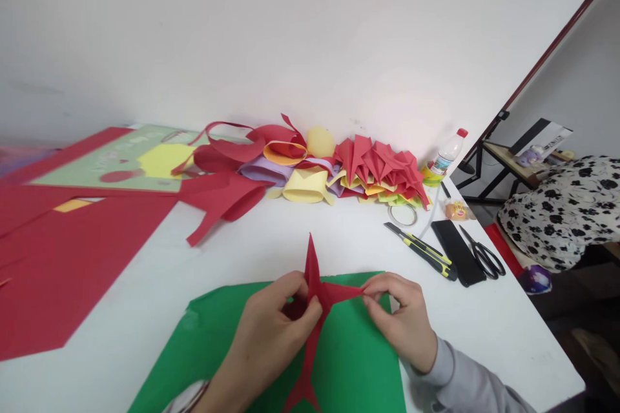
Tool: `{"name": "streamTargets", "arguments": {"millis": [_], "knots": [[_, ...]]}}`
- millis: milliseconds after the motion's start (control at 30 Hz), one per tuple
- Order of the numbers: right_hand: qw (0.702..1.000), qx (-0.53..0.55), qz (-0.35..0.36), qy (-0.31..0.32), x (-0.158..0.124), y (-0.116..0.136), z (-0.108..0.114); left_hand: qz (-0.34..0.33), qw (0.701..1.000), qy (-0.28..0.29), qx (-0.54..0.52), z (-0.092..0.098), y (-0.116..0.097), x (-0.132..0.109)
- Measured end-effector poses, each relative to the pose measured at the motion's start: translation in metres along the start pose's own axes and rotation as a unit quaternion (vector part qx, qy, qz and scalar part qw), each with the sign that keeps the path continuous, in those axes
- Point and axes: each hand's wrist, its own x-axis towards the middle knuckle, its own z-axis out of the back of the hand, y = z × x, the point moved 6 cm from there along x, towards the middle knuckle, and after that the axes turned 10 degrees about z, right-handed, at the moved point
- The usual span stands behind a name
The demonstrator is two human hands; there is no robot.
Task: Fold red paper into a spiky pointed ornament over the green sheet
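Observation:
A folded red paper star [323, 294] with long pointed arms is held above a green sheet [361, 355]. My left hand [278, 319] pinches the star near its middle, thumb in front, with one point standing up beside the fingers. With thumb and forefinger, my right hand [400, 313] grips the tip of the point that reaches to the right. Another narrow red part runs down from the middle and splits in two at the bottom edge of the view. My left palm hides part of the paper.
Behind lie folded red stars [380, 164], rolled paper pieces [306, 185] and red sheets [92, 258]. To the right are a box cutter [421, 250], a black phone-like slab [458, 251], scissors [484, 257], a tape ring [402, 215] and a bottle [448, 153]. A person's patterned clothing [562, 213] shows beyond the table.

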Motion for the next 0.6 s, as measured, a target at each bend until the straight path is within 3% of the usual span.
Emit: {"name": "streamTargets", "arguments": {"millis": [100,167,467,600], "knots": [[0.997,0.029,-0.074,0.005,-0.005,-0.01,-0.006,-0.01,1.0,-0.005,0.007,-0.001,-0.001,-0.002],[0.996,0.021,-0.085,0.006,-0.007,-0.013,-0.007,-0.017,1.0,-0.009,0.012,-0.001,-0.002,-0.003],[0.995,-0.034,0.068,0.058,0.0,0.011,-0.005,0.002,1.0,0.006,0.023,0.001,0.0,0.001],[0.996,-0.037,0.054,0.067,-0.002,0.01,-0.007,0.026,0.998,0.03,0.047,-0.002,0.003,0.003]]}}
